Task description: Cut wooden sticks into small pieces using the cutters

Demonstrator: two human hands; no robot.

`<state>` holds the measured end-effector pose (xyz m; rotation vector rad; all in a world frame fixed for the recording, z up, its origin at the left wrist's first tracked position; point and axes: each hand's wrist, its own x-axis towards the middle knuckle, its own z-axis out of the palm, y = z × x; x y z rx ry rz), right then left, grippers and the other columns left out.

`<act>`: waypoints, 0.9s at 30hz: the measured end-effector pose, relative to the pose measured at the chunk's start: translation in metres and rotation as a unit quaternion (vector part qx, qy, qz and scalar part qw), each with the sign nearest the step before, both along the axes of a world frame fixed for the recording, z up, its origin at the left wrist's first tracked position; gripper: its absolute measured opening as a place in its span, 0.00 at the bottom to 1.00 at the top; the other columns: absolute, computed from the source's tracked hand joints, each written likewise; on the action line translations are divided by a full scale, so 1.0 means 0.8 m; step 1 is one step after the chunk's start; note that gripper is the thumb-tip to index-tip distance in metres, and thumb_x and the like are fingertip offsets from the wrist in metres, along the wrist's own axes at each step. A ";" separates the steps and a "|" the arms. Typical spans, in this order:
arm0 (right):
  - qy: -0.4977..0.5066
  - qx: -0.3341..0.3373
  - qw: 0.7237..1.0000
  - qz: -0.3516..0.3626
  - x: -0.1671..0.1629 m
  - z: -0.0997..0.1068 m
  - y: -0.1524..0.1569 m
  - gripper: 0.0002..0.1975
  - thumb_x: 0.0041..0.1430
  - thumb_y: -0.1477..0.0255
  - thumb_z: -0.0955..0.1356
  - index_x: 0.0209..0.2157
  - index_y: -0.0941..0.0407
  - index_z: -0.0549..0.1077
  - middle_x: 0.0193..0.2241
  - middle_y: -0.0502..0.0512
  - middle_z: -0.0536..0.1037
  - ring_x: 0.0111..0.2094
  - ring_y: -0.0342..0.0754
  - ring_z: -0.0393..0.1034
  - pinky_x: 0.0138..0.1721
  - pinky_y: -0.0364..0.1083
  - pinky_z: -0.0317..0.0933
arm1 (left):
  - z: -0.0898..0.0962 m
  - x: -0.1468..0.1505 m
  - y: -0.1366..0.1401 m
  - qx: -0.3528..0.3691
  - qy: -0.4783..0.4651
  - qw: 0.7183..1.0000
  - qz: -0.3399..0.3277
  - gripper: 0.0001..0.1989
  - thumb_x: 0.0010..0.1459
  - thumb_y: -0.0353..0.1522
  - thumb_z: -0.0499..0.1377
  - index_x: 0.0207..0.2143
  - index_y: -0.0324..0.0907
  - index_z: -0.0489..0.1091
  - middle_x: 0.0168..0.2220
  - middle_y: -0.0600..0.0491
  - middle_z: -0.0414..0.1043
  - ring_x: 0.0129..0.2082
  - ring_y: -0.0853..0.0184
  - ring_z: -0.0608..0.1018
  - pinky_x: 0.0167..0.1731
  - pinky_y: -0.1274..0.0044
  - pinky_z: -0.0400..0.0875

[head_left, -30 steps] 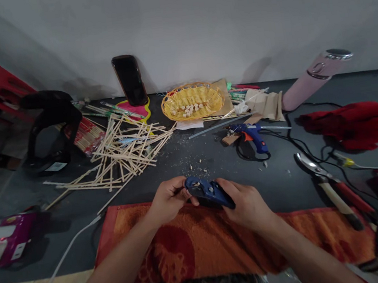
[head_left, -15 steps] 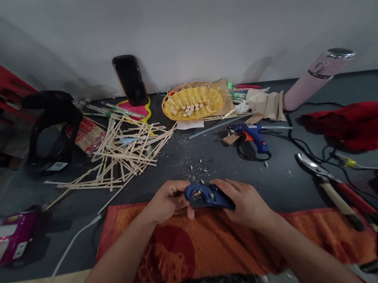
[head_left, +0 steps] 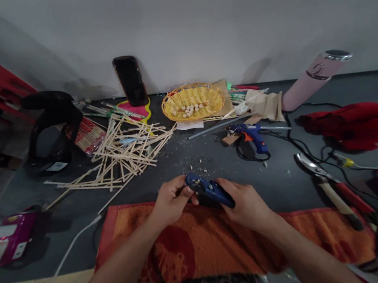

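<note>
A small blue tool that looks like a hand plane (head_left: pixel 209 192) is held in the air above the near edge of the table, tilted down to the right. My right hand (head_left: pixel 244 201) is wrapped round its right end. At its left end, my left hand (head_left: pixel 175 199) has thumb and fingers closed against the tool; whether a small piece is also pinched there is hidden. Pale bits of wood (head_left: pixel 199 163) and fine shavings lie on the dark table just beyond. Beneath both hands spreads an orange towel (head_left: pixel 219 239).
Loose wooden sticks (head_left: pixel 128 154) are heaped at left. A yellow wicker basket (head_left: pixel 191 94) with small pale pieces stands by the wall. To the right lie a blue glue gun (head_left: pixel 254 137), pruning shears (head_left: pixel 327 183), cables and a red cloth (head_left: pixel 357 124). A pink flask (head_left: pixel 313 78) leans behind.
The blue tool has tilted, its left end rising and its right end staying low. My left hand has shifted slightly up and right, its thumb now showing at the tool's left end.
</note>
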<state>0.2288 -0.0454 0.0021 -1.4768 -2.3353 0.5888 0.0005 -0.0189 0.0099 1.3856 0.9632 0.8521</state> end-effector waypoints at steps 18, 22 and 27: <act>0.003 0.003 1.000 -0.009 -0.002 0.006 0.011 0.31 0.52 0.72 0.67 0.58 0.56 0.59 0.49 0.62 0.71 0.49 0.57 0.67 0.50 0.55 0.62 | -0.005 -0.002 0.001 0.032 0.050 0.998 0.013 0.12 0.61 0.37 0.55 0.29 0.39 0.70 0.25 0.53 0.73 0.21 0.73 0.68 0.23 0.81 0.60; 0.008 0.011 1.000 0.001 0.000 0.008 0.011 0.32 0.51 0.72 0.67 0.59 0.55 0.57 0.49 0.62 0.71 0.48 0.57 0.66 0.49 0.56 0.61 | -0.005 -0.001 0.000 0.026 0.019 0.999 -0.001 0.14 0.63 0.39 0.53 0.29 0.39 0.69 0.24 0.51 0.74 0.24 0.69 0.72 0.27 0.80 0.62; 0.010 0.014 1.000 0.003 0.001 0.007 0.010 0.32 0.52 0.72 0.67 0.59 0.55 0.57 0.50 0.62 0.71 0.49 0.57 0.65 0.50 0.57 0.61 | -0.010 0.000 -0.001 -0.009 -0.027 1.000 -0.011 0.16 0.62 0.41 0.54 0.28 0.38 0.69 0.22 0.51 0.73 0.19 0.71 0.67 0.23 0.79 0.59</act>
